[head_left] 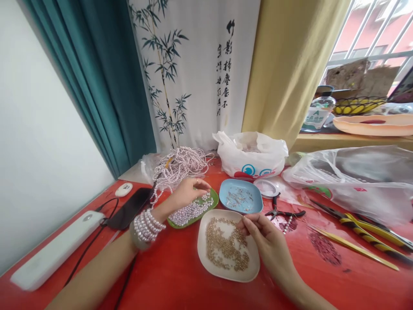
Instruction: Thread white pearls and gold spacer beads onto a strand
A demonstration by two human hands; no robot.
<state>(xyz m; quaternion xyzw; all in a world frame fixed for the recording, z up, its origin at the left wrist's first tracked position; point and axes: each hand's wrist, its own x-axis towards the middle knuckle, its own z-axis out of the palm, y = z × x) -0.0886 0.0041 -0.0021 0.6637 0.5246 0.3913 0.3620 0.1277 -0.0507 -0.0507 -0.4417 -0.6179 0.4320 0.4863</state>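
Observation:
My left hand (191,190) hovers over a green tray (215,199) of pearly lilac beads (191,212). Its fingers are loosely extended with a gap by the thumb, and nothing shows in them. Several strands of a pearl bracelet (149,226) circle that wrist. At the right rim of a cream tray (229,276) is my right hand (265,232), thumb and fingertips pinched together; whatever they grip is too small to make out. Small gold beads (222,243) lie spread in the cream tray. Behind it, a blue tray (241,208) contains little metal pins (239,197).
Bead strands (185,165) are heaped at the back beside a white plastic bag (253,155). On the right lie black-handled pliers (275,211), gold tweezers (355,249) and yellow-black pliers (364,230). A phone (130,209) and a long white device (58,249) with a cable occupy the left.

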